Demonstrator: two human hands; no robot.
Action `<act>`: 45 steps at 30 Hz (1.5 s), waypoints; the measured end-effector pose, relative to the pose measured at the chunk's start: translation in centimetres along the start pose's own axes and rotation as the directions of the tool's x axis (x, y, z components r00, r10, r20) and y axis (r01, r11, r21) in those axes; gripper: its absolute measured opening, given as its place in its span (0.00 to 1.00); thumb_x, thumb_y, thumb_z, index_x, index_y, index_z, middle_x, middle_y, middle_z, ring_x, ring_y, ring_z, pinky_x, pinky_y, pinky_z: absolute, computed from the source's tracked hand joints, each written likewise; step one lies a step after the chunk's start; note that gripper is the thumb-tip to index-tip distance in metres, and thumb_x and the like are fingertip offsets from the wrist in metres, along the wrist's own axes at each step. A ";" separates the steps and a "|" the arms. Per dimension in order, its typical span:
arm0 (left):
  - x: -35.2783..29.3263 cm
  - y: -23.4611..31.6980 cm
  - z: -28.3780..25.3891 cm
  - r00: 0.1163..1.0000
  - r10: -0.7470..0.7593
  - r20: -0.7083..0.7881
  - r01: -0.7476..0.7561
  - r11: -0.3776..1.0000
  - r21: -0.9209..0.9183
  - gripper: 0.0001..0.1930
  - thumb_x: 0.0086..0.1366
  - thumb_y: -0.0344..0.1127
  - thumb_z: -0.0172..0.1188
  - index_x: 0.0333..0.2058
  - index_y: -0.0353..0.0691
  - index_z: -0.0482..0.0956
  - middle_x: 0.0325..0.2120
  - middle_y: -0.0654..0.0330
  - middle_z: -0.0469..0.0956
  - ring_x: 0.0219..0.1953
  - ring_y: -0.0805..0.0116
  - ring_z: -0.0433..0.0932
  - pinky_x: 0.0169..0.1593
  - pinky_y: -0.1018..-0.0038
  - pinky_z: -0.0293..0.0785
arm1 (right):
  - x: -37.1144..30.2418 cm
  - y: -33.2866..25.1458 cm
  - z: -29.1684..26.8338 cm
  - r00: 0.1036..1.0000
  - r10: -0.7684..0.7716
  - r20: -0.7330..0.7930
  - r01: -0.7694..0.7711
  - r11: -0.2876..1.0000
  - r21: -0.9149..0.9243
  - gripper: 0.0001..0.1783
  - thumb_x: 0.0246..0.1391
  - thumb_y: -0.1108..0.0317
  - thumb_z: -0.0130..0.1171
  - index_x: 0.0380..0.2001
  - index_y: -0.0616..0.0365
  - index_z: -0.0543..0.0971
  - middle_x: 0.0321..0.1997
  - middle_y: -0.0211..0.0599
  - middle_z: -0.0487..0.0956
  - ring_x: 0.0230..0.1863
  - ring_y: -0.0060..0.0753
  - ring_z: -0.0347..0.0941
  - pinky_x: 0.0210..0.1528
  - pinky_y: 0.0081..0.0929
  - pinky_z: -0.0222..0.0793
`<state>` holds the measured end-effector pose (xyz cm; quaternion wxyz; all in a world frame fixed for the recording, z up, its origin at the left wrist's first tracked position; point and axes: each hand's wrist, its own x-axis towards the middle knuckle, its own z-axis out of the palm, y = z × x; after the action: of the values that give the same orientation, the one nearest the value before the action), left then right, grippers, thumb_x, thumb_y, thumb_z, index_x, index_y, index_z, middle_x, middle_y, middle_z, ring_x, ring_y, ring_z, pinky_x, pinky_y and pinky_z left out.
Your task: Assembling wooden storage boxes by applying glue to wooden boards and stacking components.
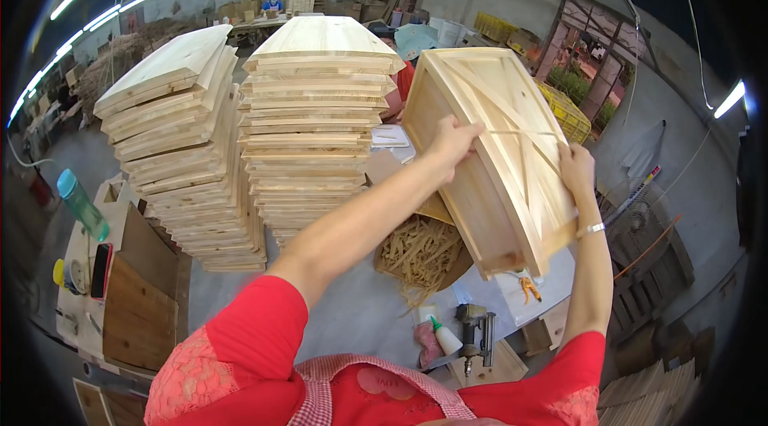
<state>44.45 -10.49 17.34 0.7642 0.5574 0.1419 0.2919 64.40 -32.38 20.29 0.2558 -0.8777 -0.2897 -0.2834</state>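
A pale wooden box (472, 194) with crossed slats on its upward face is tilted in front of me, right of the middle. My left hand (454, 144) is closed at its left edge, thumb and finger pinched near the panel. My right hand (576, 168) grips the opposite edge, its fingers partly hidden. A thin pale strip (520, 132) spans the panel between both hands; whether it is fixed to the box or loose, I cannot tell. Under the box's left side sits a container of brown shredded strips (422, 254).
Two tall stacks of wooden panels (188, 146) (312, 130) stand at left and centre. Close to me lie a nail gun (475, 330), a white glue bottle (446, 338) and an orange clamp (529, 290). A teal bottle (82, 204) stands far left. Partly hidden behind the box is another person's red sleeve (404, 86).
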 end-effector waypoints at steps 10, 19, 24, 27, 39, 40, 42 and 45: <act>-16.7 -4.6 -0.5 0.914 0.159 0.374 -0.238 0.955 0.175 0.15 0.61 0.39 0.68 0.30 0.40 0.68 0.24 0.68 0.69 0.27 0.82 0.65 0.30 0.83 0.64 | -24.0 1.2 -8.1 0.953 0.156 -0.261 -0.063 0.941 0.333 0.14 0.65 0.65 0.51 0.36 0.68 0.77 0.24 0.42 0.74 0.26 0.25 0.67 0.31 0.26 0.63; -25.4 -5.8 0.9 0.901 0.254 0.351 -0.367 0.878 0.307 0.19 0.58 0.41 0.68 0.28 0.36 0.67 0.25 0.60 0.67 0.25 0.72 0.68 0.29 0.74 0.69 | -32.6 3.7 -8.9 0.929 0.310 -0.203 -0.148 0.812 0.564 0.16 0.66 0.65 0.50 0.40 0.69 0.78 0.31 0.33 0.80 0.32 0.18 0.69 0.35 0.21 0.66; -28.6 -8.9 -0.1 0.925 0.226 0.306 -0.326 0.886 0.329 0.17 0.57 0.40 0.68 0.34 0.33 0.72 0.27 0.58 0.71 0.28 0.71 0.73 0.33 0.74 0.73 | -34.1 3.4 -10.8 0.934 0.266 -0.240 -0.140 0.887 0.440 0.16 0.65 0.65 0.53 0.42 0.71 0.78 0.28 0.37 0.80 0.28 0.19 0.70 0.31 0.22 0.67; -30.0 -10.3 -0.9 0.945 0.214 0.249 -0.269 0.940 0.212 0.20 0.59 0.41 0.67 0.40 0.32 0.73 0.32 0.56 0.72 0.30 0.70 0.73 0.34 0.74 0.74 | -34.7 3.7 -10.6 0.937 0.214 -0.278 -0.089 0.912 0.401 0.17 0.63 0.66 0.56 0.43 0.73 0.78 0.28 0.45 0.81 0.27 0.25 0.73 0.31 0.27 0.70; -35.8 -10.5 -4.9 0.957 -0.008 -0.290 0.005 1.000 -0.009 0.22 0.57 0.31 0.69 0.49 0.32 0.74 0.42 0.57 0.80 0.43 0.68 0.79 0.49 0.70 0.76 | -37.9 -1.3 -5.9 0.987 0.002 -0.163 0.069 0.902 0.427 0.16 0.56 0.69 0.60 0.42 0.74 0.76 0.30 0.55 0.76 0.32 0.58 0.71 0.34 0.44 0.66; -36.3 -10.2 -5.6 0.945 -0.007 -0.326 -0.003 1.000 -0.029 0.21 0.57 0.29 0.69 0.48 0.32 0.74 0.42 0.57 0.80 0.44 0.69 0.79 0.49 0.71 0.76 | -38.3 -1.7 -5.0 0.989 -0.010 -0.150 0.077 0.889 0.451 0.16 0.56 0.70 0.61 0.41 0.75 0.76 0.31 0.56 0.76 0.32 0.59 0.71 0.35 0.45 0.66; -37.9 -9.6 -6.6 0.928 0.008 -0.372 -0.011 1.000 -0.004 0.21 0.56 0.26 0.69 0.48 0.32 0.74 0.42 0.56 0.80 0.43 0.69 0.79 0.49 0.72 0.76 | -39.6 -2.5 -3.5 0.992 -0.013 -0.122 0.069 0.880 0.469 0.16 0.55 0.70 0.61 0.41 0.75 0.76 0.31 0.58 0.76 0.33 0.62 0.71 0.38 0.46 0.67; -40.1 -8.9 -8.5 0.901 0.055 -0.431 -0.032 0.998 0.060 0.21 0.56 0.25 0.68 0.49 0.32 0.74 0.43 0.56 0.80 0.44 0.69 0.79 0.49 0.72 0.76 | -41.2 -4.9 -1.8 0.999 -0.011 -0.039 0.034 0.762 0.647 0.16 0.55 0.73 0.57 0.43 0.74 0.74 0.35 0.57 0.75 0.38 0.63 0.71 0.43 0.46 0.68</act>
<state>10.72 -30.02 1.78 0.6923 0.5016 0.3027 0.4213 32.89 -45.06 -3.65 0.5441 -0.7274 -0.3757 -0.1835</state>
